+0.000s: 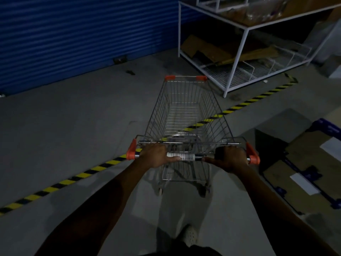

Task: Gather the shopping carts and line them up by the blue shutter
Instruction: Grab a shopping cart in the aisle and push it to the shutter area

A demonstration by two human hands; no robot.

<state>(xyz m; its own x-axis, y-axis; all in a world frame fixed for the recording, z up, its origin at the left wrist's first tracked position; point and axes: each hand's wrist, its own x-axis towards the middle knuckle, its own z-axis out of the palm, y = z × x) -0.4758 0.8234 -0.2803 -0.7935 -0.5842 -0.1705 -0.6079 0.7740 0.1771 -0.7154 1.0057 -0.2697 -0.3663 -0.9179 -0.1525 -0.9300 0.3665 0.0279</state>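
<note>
Pale shoe (190,235) below, forearms reaching out. Ahead of the fingers the empty shopping cart (184,111) noses toward a white wire rack (239,58) standing near its front right corner; cardboard boxes (304,172) lie outside the right hand (230,157). Left hand (156,156) and right hand both curl round the handle bar (181,157), thumbs along it, flanking its white label. Blue shutter (73,34) lies beyond the left fingers. Grey concrete floor (73,126), dim room, yellow-black tape (83,175) crossing under the cart.
</note>
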